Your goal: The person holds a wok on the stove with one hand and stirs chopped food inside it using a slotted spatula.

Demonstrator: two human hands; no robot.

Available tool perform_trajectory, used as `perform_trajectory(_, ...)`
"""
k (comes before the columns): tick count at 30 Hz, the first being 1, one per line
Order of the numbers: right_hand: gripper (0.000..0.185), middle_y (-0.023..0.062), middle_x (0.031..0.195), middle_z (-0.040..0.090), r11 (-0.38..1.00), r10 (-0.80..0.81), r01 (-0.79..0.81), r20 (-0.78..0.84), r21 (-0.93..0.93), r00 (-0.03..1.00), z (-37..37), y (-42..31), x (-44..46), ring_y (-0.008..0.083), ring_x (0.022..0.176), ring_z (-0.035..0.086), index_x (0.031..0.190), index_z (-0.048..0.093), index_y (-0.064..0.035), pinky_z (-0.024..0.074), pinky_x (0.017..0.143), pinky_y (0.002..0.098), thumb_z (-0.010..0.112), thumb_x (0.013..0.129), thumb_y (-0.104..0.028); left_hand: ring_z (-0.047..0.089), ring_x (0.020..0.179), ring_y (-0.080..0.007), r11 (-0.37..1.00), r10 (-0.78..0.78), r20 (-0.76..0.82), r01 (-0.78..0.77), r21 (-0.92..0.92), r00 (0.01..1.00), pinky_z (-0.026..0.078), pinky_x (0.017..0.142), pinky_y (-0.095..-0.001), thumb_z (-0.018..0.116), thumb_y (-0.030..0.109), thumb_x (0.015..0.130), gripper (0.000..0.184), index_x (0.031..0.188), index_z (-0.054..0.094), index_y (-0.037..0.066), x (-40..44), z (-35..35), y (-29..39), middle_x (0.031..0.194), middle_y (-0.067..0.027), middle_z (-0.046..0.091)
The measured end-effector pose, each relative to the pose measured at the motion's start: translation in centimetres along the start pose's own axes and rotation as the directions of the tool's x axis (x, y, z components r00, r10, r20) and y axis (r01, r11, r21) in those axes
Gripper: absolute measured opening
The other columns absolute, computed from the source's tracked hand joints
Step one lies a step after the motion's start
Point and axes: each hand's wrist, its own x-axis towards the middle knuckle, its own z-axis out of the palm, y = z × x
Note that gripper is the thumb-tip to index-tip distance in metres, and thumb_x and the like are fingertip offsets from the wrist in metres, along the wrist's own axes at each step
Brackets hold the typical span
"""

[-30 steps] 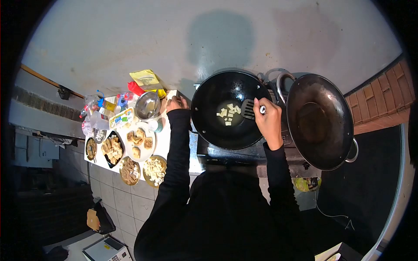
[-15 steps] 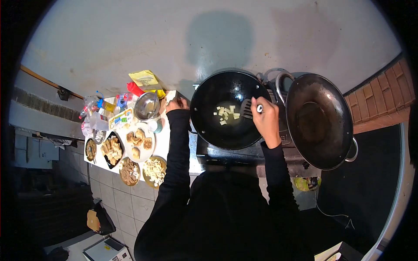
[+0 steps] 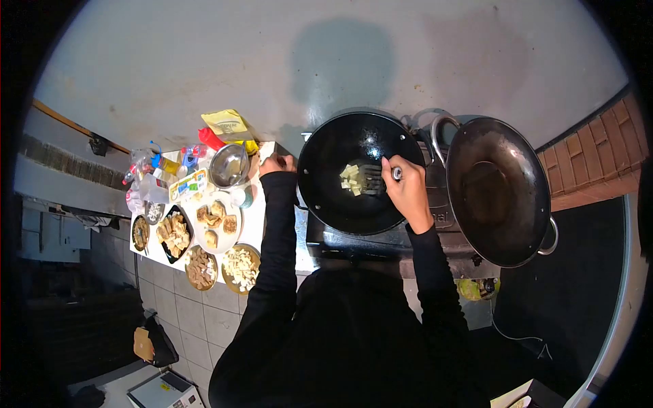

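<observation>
A black wok (image 3: 340,211) sits on the stove, with pale cut cubes (image 3: 351,179) grouped near its middle. My right hand (image 3: 407,190) is closed around the handle of a dark slotted spatula (image 3: 371,179). Its slotted head is down in the wok, against the right side of the cubes. My left hand (image 3: 277,163) lies at the counter's right edge, just left of the wok's rim. Its fingers are curled, and whatever they may hold is hidden.
A second large wok (image 3: 500,190) with loop handles stands tilted on the right. On the left counter (image 3: 255,221) are a metal bowl (image 3: 230,164), a white plate of browned pieces (image 3: 221,239), several food bowls, bottles and a yellow packet (image 3: 224,123). A wall rises behind the stove.
My right hand has moved left and slightly down with the spatula. The cubes, spread out before, are now pushed closer together. My left hand has stayed in place.
</observation>
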Motion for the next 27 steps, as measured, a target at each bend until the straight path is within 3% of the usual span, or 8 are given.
perform_trajectory(3, 0.022, 0.0191, 0.061, 0.051, 0.998, 0.036, -0.034, -0.037, 0.062, 0.999, -0.3, -0.5, 0.3, 0.0365, 0.054, 0.052, 0.071, 0.052, 0.0032, 0.0377, 0.050, 0.0393, 0.065, 0.086, -0.005, 0.065, 0.064, -0.0367, 1.000, -0.023, 0.000, 0.023, -0.006, 1.000, 0.053, 0.063, -0.0437, 0.065, 0.029, 0.075, 0.027, 0.070, 0.064, 0.003, 0.0, 0.0, -0.2, 0.065, -0.0173, 0.065)
perform_trajectory(9, 0.022, 0.0197, 0.064, 0.051, 0.993, -0.071, 0.062, -0.082, -0.103, 0.994, -0.4, -0.3, 0.6, 0.0388, 0.055, 0.051, 0.070, 0.050, 0.0026, 0.0364, 0.049, 0.0406, 0.065, 0.086, -0.005, 0.066, 0.065, -0.0354, 1.000, 0.023, -0.018, -0.023, 0.003, 1.000, 0.053, 0.064, -0.0427, 0.065, 0.030, 0.075, 0.028, 0.068, 0.064, 0.003, -0.1, -0.3, 0.0, 0.065, -0.0158, 0.065)
perform_trajectory(15, 0.024, 0.0202, 0.061, 0.049, 1.000, -0.008, 0.008, -0.054, 0.006, 0.999, -0.1, -0.1, 0.1, 0.0384, 0.053, 0.051, 0.069, 0.050, 0.0026, 0.0364, 0.049, 0.0409, 0.064, 0.087, -0.005, 0.066, 0.066, -0.0347, 1.000, -0.016, 0.023, 0.017, -0.016, 1.000, 0.054, 0.066, -0.0418, 0.066, 0.032, 0.076, 0.029, 0.069, 0.065, 0.004, -0.1, -0.3, -0.3, 0.066, -0.0157, 0.066)
perform_trajectory(16, 0.025, 0.0153, 0.057, 0.048, 0.999, -0.043, 0.040, -0.088, -0.033, 0.995, -0.3, -0.1, 0.1, 0.0259, 0.045, 0.045, 0.068, 0.052, 0.0021, 0.0339, 0.046, 0.0354, 0.063, 0.089, -0.005, 0.067, 0.066, -0.0338, 1.000, -0.026, 0.038, 0.026, -0.004, 0.999, 0.054, 0.067, -0.0412, 0.067, 0.033, 0.076, 0.030, 0.070, 0.066, 0.004, -0.1, -0.5, -0.2, 0.066, -0.0152, 0.067)
perform_trajectory(21, 0.024, 0.0164, 0.058, 0.044, 0.992, -0.119, 0.116, -0.078, -0.046, 0.990, 0.9, 0.2, 0.0, 0.0272, 0.047, 0.047, 0.070, 0.051, 0.0020, 0.0345, 0.047, 0.0352, 0.064, 0.089, -0.005, 0.067, 0.066, -0.0324, 0.998, -0.062, 0.037, 0.062, -0.012, 0.997, 0.054, 0.067, -0.0402, 0.068, 0.034, 0.076, 0.031, 0.070, 0.066, 0.004, 0.0, -0.2, -0.3, 0.067, -0.0141, 0.067)
perform_trajectory(23, 0.022, 0.0201, 0.064, 0.051, 0.998, -0.062, 0.063, 0.039, -0.008, 0.997, 0.8, -0.2, -0.1, 0.0385, 0.055, 0.053, 0.070, 0.051, 0.0022, 0.0376, 0.049, 0.0405, 0.064, 0.087, -0.005, 0.068, 0.066, -0.0320, 0.998, -0.066, 0.042, 0.067, -0.017, 0.997, 0.054, 0.067, -0.0399, 0.068, 0.034, 0.076, 0.031, 0.070, 0.066, 0.004, -0.1, 0.0, -0.1, 0.066, -0.0139, 0.067)
perform_trajectory(26, 0.023, 0.0188, 0.062, 0.051, 0.991, 0.062, -0.060, -0.018, 0.121, 0.998, 0.4, -0.4, -0.1, 0.0365, 0.053, 0.052, 0.070, 0.051, 0.0022, 0.0368, 0.049, 0.0394, 0.065, 0.087, -0.005, 0.068, 0.066, -0.0318, 0.995, -0.096, 0.028, 0.096, -0.021, 0.995, 0.054, 0.067, -0.0394, 0.068, 0.033, 0.076, 0.030, 0.070, 0.066, 0.003, -0.1, -0.4, 0.1, 0.067, -0.0137, 0.067)
perform_trajectory(27, 0.024, 0.0178, 0.061, 0.051, 0.994, 0.098, -0.097, -0.026, 0.047, 0.995, -0.1, -0.5, 0.0, 0.0350, 0.052, 0.052, 0.069, 0.051, 0.0020, 0.0366, 0.049, 0.0389, 0.065, 0.087, -0.006, 0.068, 0.065, -0.0316, 0.997, -0.078, 0.031, 0.078, -0.013, 0.996, 0.054, 0.066, -0.0392, 0.068, 0.032, 0.076, 0.029, 0.070, 0.066, 0.003, -0.1, -0.3, 0.0, 0.067, -0.0135, 0.067)
